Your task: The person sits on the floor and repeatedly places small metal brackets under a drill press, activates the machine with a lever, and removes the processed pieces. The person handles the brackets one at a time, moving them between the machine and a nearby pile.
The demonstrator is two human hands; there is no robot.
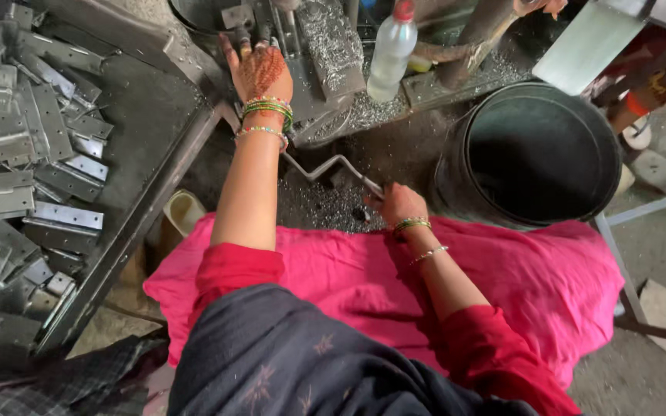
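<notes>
Steel hinges [32, 154] flank left hand [260, 73], fingers flat; right hand [398, 204] grips crank [333, 166] beside bucket [529, 154].

left hand [258, 73]: upper centre of the frame, fingers resting on a machine part [250, 23]
right hand [398, 204]: centre, closed on a bent metal crank handle [333, 166]
metal plates [32, 154]: heaped at left
black bucket [529, 154]: right of centre
plastic bottle [391, 50]: top centre, upright among metal shavings [333, 38]
</notes>
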